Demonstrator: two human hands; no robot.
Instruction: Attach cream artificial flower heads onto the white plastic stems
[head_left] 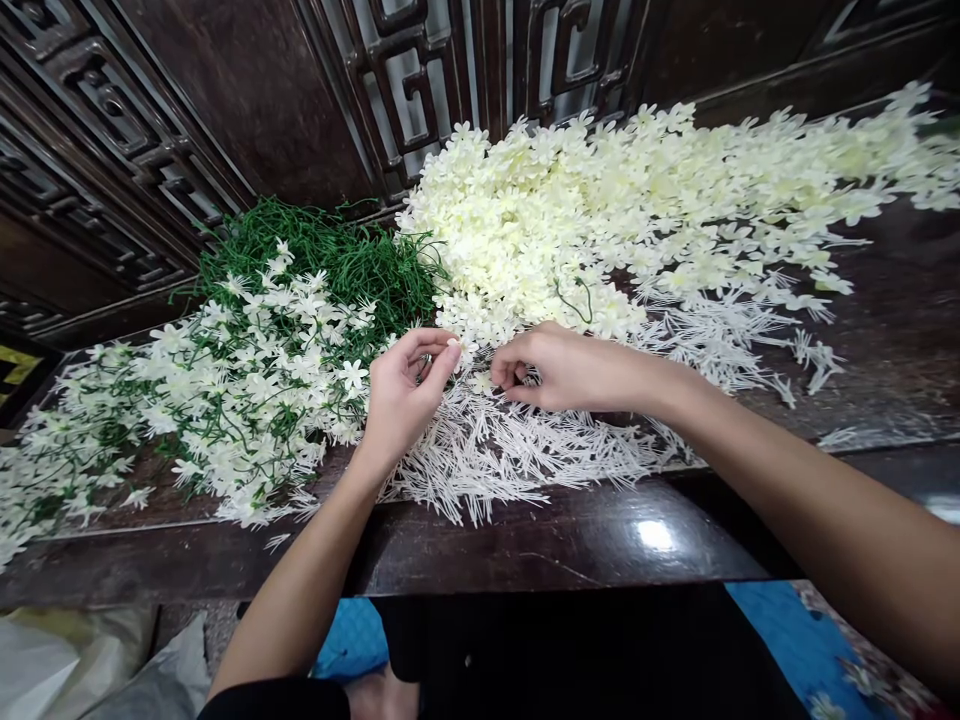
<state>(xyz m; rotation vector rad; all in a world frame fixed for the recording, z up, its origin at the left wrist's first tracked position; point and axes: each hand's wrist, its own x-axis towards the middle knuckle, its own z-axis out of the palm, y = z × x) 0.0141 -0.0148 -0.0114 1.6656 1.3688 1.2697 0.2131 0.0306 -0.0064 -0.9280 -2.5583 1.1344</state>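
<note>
- Head view: two bare hands, mid-frame; four heaps on one dark wooden surface [525, 550].
- Left hand [401, 395]: thumb and forefinger pinch one small white blossom [463, 351].
- Right hand [551, 367]: fingers curled inward; cannot tell whether they hold anything.
- Blossom sits at the left fingertips, between the hands, right hand just beside.
- Heap one, centre to upper right: pale yellow-white petals [517, 210], too many to count; one loose green stem [576, 305] on top.
- Heap two, below and right of the hands: white spiky pieces [502, 455], uncounted.
- Heap three, upper left of the hands: green stems [322, 250].
- Heap four, left: white flowers on green stems [255, 400].
</note>
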